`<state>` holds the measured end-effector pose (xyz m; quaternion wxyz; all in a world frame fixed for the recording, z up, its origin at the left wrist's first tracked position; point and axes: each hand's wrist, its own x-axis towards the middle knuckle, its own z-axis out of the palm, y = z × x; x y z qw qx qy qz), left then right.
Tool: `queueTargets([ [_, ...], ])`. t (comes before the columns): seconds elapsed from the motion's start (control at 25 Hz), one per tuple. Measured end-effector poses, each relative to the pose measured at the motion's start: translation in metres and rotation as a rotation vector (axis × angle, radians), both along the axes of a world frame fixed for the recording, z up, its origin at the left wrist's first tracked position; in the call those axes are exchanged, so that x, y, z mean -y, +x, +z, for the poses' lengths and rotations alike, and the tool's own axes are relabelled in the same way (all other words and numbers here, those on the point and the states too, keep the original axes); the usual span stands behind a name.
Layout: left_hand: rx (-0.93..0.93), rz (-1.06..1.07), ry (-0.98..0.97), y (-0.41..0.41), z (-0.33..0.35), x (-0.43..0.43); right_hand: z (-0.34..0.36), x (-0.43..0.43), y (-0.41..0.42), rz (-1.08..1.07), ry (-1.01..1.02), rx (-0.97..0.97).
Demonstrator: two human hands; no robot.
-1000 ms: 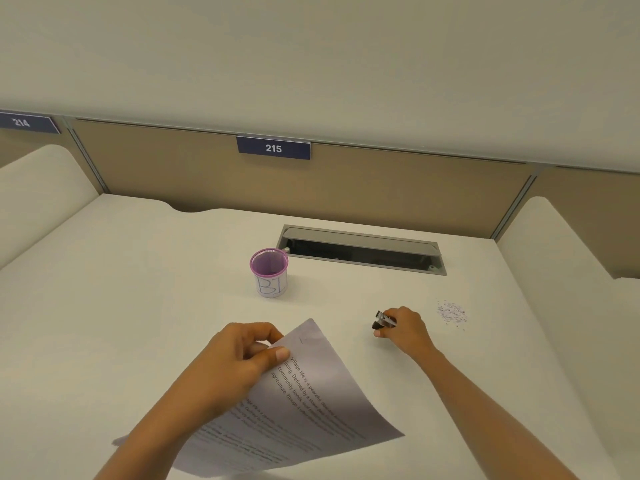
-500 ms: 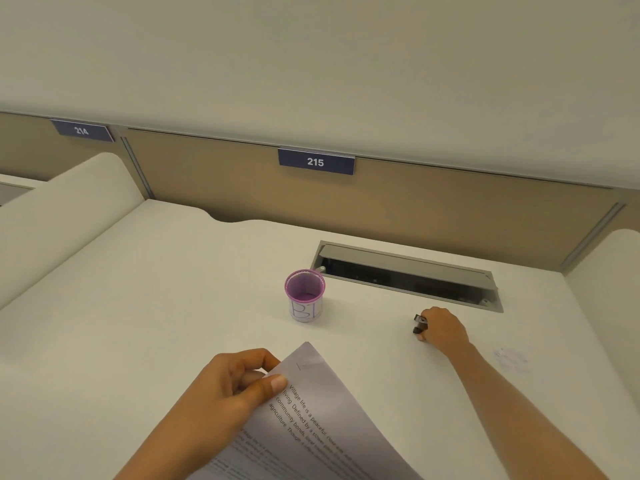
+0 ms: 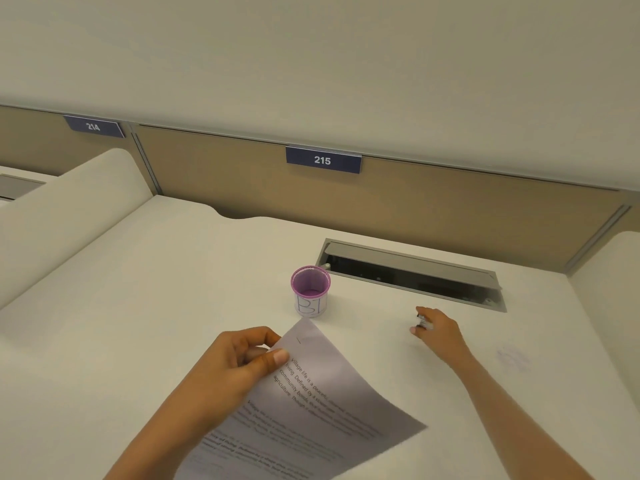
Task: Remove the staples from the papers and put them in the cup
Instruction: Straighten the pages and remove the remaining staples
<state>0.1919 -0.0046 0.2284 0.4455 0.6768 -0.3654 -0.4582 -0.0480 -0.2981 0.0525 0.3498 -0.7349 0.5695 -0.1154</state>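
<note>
Left hand: the left hand (image 3: 242, 365) pinches the upper left edge of the white printed papers (image 3: 311, 403), thumb pressed flat on the top sheet and the other fingers curled behind it.
Papers: the papers are lifted off the white desk top (image 3: 138, 306) and curve over; their far corner points toward the cup and their near end runs out of the bottom of the view.
Staple: a short dark staple (image 3: 298, 340) sits in the papers' far corner, just beyond the left thumb.
Cup: the small purple mesh cup (image 3: 310, 292) with a white hand-lettered paper wrap stands upright on the desk, just beyond the papers' far corner and left of the cable slot.
Right hand: the right hand (image 3: 438, 332) is low over the desk to the right of the cup, fingers curled round a small dark and silver tool (image 3: 421, 320), of which only the tip shows.
Cable slot: a long grey metal cable slot (image 3: 412, 271) is set into the desk beyond the right hand, its flap raised.
Back panel: a tan panel carries two dark blue number plates, 215 (image 3: 323, 160) above the cup and 214 (image 3: 93, 126) far left.
Right of desk: a faint blurred patch (image 3: 512, 358) lies on the desk near the right forearm; I cannot tell what it is.
</note>
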Motion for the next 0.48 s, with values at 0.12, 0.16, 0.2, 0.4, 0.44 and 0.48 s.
queueTargets([
  [0.12, -0.055, 0.043, -0.022, 0.01, 0.0, -0.004, 0.011, -0.08, -0.002, 0.018, 0.4, 0.588],
  [0.16, -0.073, 0.054, -0.024, 0.014, 0.0, -0.004, 0.011, -0.107, -0.003, 0.017, 0.539, 0.743],
  [0.2, -0.093, 0.065, -0.027, 0.018, -0.001, -0.005, 0.011, -0.131, -0.002, 0.009, 0.65, 0.882],
  [0.4, -0.239, 0.13, -0.007, 0.039, -0.011, -0.009, 0.027, -0.204, 0.024, 0.088, 0.762, 1.124],
  [0.44, -0.261, 0.146, 0.006, 0.045, -0.013, -0.011, 0.031, -0.21, 0.03, 0.126, 0.708, 1.099],
  [0.48, -0.284, 0.173, 0.013, 0.05, -0.014, -0.012, 0.034, -0.215, 0.035, 0.153, 0.667, 1.075],
])
